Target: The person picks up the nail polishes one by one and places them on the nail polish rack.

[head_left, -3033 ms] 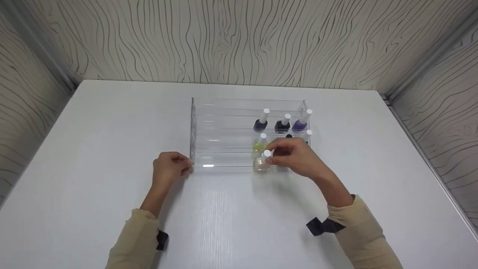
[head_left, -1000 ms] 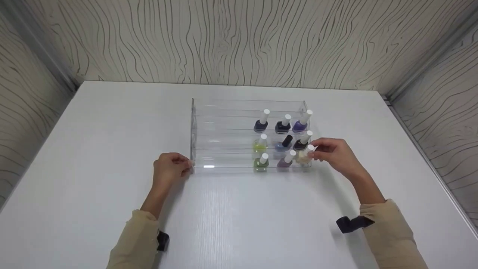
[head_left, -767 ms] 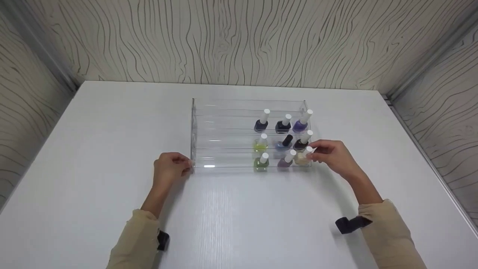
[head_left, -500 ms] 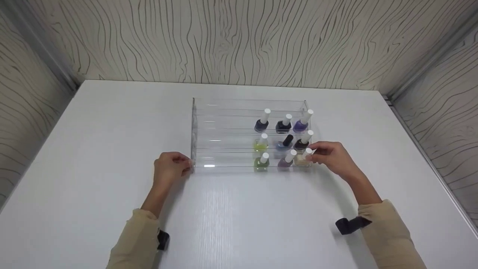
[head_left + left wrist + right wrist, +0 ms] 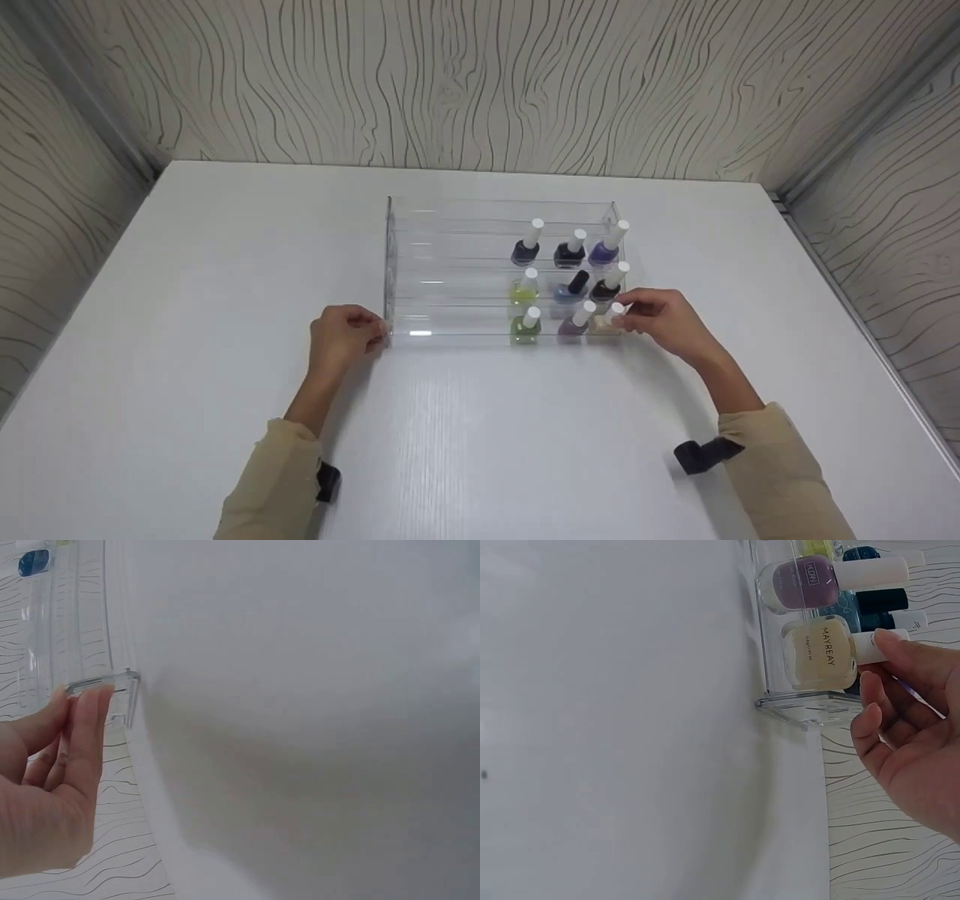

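A clear tiered acrylic rack [image 5: 450,321] stands on the white table, with nail polish bottles in its right half. My left hand [image 5: 341,341] pinches the rack's left end between thumb and fingers; in the left wrist view its fingertips sit on the clear end panel [image 5: 97,681]. At the right end of the front tier stands a cream nail polish bottle [image 5: 819,654]. My right hand [image 5: 666,324] pinches its white cap [image 5: 868,647] with the thumb in front. Beside that bottle are a mauve nail polish [image 5: 572,327] and a green one [image 5: 526,328].
On the middle tier are a yellow bottle [image 5: 523,292], a blue one with a black cap [image 5: 571,291] and a dark one [image 5: 604,290]. Behind them stand two dark bottles [image 5: 569,256] and a purple one [image 5: 603,253]. Wood-patterned panels [image 5: 450,82] close off the table's back and sides.
My right hand has carried the cream nail polish from before the green bottle to the front tier's right end and lowered it there. My left hand has stayed on the rack.
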### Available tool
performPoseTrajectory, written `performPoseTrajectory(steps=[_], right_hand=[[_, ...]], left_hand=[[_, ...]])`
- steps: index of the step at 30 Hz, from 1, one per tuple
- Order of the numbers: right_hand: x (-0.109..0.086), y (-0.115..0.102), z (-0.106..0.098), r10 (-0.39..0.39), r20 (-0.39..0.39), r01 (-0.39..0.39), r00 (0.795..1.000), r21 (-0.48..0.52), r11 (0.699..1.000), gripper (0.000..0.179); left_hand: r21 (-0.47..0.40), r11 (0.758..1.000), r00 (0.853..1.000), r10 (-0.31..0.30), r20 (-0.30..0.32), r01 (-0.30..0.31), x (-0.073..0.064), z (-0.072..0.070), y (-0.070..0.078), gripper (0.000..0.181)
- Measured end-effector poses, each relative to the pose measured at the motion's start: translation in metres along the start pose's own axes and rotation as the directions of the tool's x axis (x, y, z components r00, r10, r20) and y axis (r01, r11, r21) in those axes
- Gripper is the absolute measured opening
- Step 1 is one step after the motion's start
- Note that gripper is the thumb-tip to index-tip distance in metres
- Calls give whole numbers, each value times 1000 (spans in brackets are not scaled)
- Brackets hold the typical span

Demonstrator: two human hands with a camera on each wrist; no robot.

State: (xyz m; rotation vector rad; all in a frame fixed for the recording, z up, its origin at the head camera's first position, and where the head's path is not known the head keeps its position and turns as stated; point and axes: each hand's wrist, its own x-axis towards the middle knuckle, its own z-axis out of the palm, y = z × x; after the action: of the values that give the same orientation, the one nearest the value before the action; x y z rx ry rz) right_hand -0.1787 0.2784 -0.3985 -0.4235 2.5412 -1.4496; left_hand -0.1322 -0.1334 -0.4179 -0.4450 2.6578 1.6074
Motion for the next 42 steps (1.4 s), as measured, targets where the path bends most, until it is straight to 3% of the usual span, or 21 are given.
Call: performPoseTrajectory(steps=[11,24,35,42], right_hand=[[1,6,3,-12,-2,12,1000,-49,999,23],[0,3,4,47,-28,-48,999,-47,998,30],[-1,0,4,23,-20,-24,1000,-49,998,27],[-3,0,4,43,-17,-45,999,-80,996,33]], left_hand=[[-19,1000,1000,-15,-2,15,0,0,1,5],[-56,998,1000,-14,1,14,-1,2,0,4],[-78,996,999,-32,10,33,-2,1,1,5],[-72,997,1000,-12,0,12,-3,2,1,4]])
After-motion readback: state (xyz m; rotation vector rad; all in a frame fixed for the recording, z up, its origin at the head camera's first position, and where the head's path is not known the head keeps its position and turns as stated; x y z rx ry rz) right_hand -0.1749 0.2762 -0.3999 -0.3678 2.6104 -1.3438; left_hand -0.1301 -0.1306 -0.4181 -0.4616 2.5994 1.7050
